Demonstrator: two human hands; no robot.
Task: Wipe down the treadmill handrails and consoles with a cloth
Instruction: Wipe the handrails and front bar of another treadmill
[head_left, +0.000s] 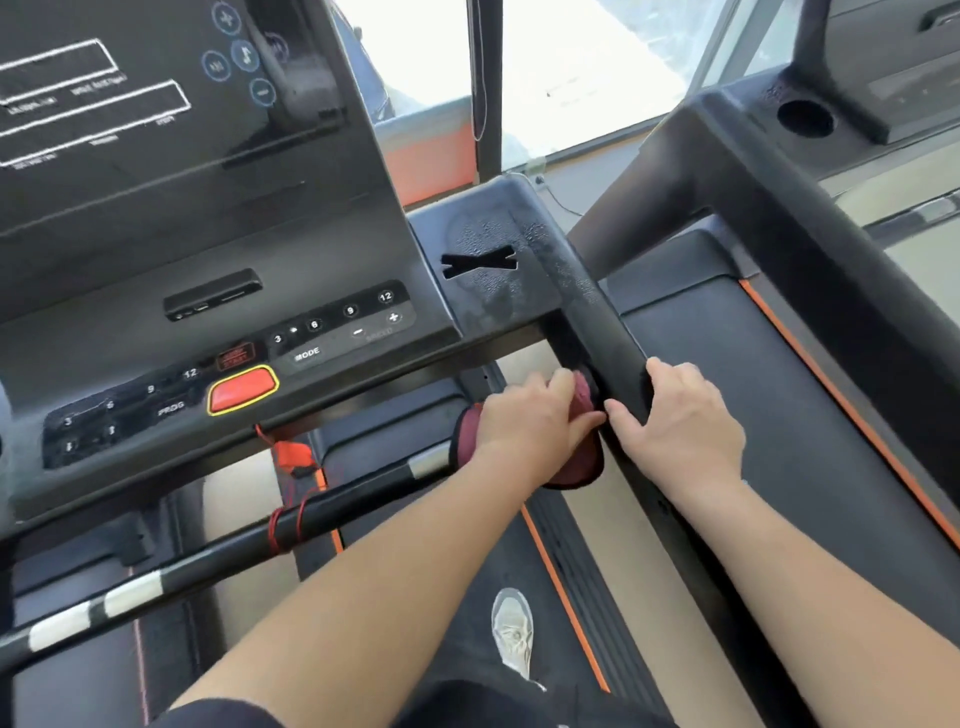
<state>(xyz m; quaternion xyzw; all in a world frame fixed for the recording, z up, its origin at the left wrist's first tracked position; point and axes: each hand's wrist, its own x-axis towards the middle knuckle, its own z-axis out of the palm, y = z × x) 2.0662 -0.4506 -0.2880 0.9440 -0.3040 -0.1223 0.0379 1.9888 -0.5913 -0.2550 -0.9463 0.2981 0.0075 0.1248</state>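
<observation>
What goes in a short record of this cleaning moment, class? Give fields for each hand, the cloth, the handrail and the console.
left hand: holds the cloth, pressing it against the inner side of the handrail
right hand: grips the handrail right beside the cloth
cloth: dark red, bunched under the left hand
handrail: black, textured, running from the right end of the console toward the person
console: black, with a red button near its lower edge

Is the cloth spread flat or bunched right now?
Bunched: the left hand grips the red cloth in a wad, pressed against the handrail.
</observation>
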